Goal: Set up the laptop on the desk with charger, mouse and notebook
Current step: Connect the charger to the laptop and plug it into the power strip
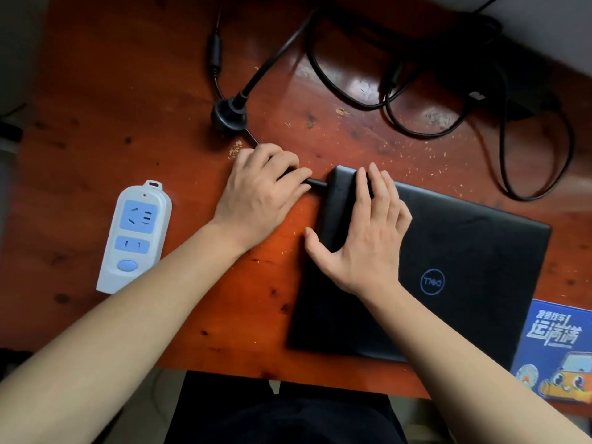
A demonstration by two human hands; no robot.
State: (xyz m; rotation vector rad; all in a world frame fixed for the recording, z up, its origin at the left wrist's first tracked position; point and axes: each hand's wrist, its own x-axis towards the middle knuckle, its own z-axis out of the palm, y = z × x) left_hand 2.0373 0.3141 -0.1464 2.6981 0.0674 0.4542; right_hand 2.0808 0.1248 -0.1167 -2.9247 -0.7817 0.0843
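Observation:
A closed black laptop lies on the red-brown wooden desk, lid up with a round logo. My left hand pinches the charger's barrel connector at the laptop's left edge, near the far corner. My right hand lies flat on the lid beside that corner, thumb hooked over the left edge. The thin charger cable runs from my left hand back to a round black wall plug. The black charger brick and looped cables lie at the far right. A blue notebook sits at the right edge.
A white and blue power strip lies on the desk at the left. The desk's front edge runs just below my forearms, with my dark-clothed lap under it. Small wood crumbs are scattered over the far part of the desk.

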